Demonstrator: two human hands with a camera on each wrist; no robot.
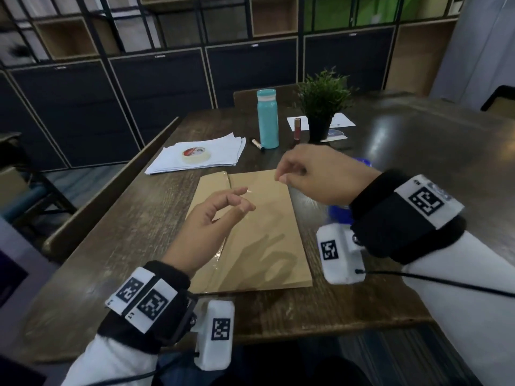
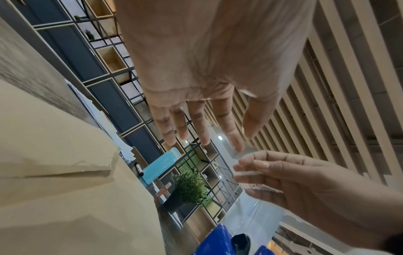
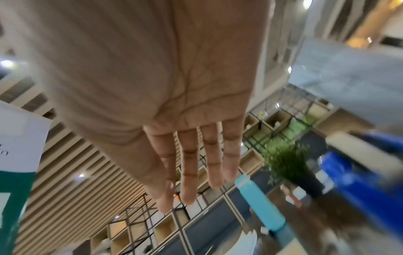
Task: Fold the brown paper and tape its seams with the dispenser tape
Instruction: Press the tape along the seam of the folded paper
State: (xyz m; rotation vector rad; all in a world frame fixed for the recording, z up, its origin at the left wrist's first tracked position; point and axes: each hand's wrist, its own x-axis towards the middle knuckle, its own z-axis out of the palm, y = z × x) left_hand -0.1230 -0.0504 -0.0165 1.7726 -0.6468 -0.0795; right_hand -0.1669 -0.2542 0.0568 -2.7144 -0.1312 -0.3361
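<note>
The folded brown paper (image 1: 259, 246) lies flat on the wooden table (image 1: 139, 232), with shiny clear tape along its left seam. My left hand (image 1: 245, 199) hovers above its upper part with the fingers nearly straight. The index fingertip touches one end of a short clear tape strip (image 1: 262, 185). My right hand (image 1: 280, 176) pinches the other end between thumb and index finger above the paper's top right. In the left wrist view the tape strip (image 2: 238, 156) runs from my index tip to the right hand (image 2: 283, 181). The blue tape dispenser (image 1: 338, 214) sits mostly hidden behind my right wrist.
A masking tape roll (image 1: 196, 155) rests on a stack of white sheets (image 1: 223, 151) at the back left. Behind the paper stand a teal bottle (image 1: 268, 118), a marker (image 1: 257, 144), a lip gloss tube (image 1: 297, 129) and a potted plant (image 1: 322, 107). A chair (image 1: 111, 196) lines the table's left edge.
</note>
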